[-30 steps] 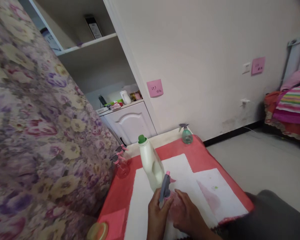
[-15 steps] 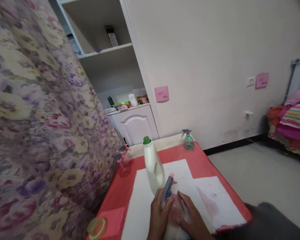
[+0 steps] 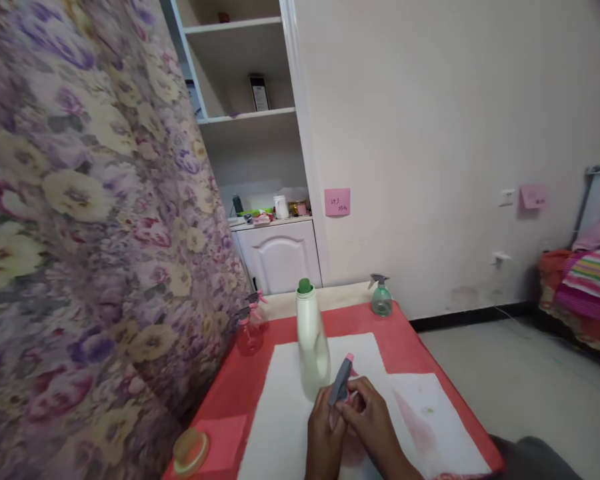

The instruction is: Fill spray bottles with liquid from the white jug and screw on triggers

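Observation:
Both my hands are closed round a small pink spray bottle with a grey trigger head (image 3: 342,380) over a white sheet (image 3: 285,407) on a red table (image 3: 240,387). My left hand (image 3: 324,427) holds the bottle's left side below the trigger. My right hand (image 3: 373,423) wraps the neck and body from the right. A tall white bottle with a green cap (image 3: 312,343) stands just behind my hands.
Two pink spray bottles (image 3: 250,327) stand at the table's left edge against a floral curtain (image 3: 80,233). A green spray bottle (image 3: 381,297) sits at the far corner. A round lid (image 3: 190,450) lies near left. A white cabinet (image 3: 280,257), shelves and a bed (image 3: 587,287) lie beyond.
The view has tilted upward and shifted right. My hands have closed in higher around the neck of the pink spray bottle, and my right fingers now pinch near the trigger head.

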{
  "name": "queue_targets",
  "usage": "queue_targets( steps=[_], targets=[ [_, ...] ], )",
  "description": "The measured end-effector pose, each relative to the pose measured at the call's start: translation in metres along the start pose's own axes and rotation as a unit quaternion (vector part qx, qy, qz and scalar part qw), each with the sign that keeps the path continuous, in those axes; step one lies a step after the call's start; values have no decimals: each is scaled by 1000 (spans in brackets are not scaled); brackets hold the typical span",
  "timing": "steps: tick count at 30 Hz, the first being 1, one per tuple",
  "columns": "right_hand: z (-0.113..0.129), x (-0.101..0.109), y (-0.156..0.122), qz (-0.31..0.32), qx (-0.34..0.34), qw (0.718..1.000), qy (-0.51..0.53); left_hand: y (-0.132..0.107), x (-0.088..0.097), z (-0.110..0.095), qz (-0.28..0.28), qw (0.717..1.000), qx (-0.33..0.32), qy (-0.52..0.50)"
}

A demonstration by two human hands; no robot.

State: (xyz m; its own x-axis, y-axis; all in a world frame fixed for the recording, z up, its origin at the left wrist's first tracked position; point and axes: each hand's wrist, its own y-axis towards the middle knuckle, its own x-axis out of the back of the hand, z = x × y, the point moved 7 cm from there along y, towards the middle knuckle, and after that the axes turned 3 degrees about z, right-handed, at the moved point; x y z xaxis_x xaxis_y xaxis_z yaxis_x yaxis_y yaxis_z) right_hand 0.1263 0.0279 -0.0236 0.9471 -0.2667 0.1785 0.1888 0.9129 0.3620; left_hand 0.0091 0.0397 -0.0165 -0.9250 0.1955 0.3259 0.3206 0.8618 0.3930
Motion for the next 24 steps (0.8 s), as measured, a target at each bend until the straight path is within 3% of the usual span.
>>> queue_targets(
  steps=[3, 6, 11, 16, 20, 24],
  targets=[
    [1, 1, 1, 22, 26, 999, -11, -3, 0, -4, 35, 999, -8, -1],
    [2, 2, 1, 29, 33, 999, -23, -4, 13, 0, 57, 998, 8, -12],
    [8, 3, 0, 33, 34, 998, -31, 10, 40, 0, -9, 990, 114, -85],
    [11, 6, 1, 41, 33, 998, -30, 36, 16, -25, 30, 978, 119, -170],
    [9, 8, 2, 44, 34, 998, -31, 39, 4, -22, 32, 969, 128, -208],
    [5, 6, 2, 45, 33, 998, -30, 36, 3, -17, 31, 961, 137, -239]
  ],
)
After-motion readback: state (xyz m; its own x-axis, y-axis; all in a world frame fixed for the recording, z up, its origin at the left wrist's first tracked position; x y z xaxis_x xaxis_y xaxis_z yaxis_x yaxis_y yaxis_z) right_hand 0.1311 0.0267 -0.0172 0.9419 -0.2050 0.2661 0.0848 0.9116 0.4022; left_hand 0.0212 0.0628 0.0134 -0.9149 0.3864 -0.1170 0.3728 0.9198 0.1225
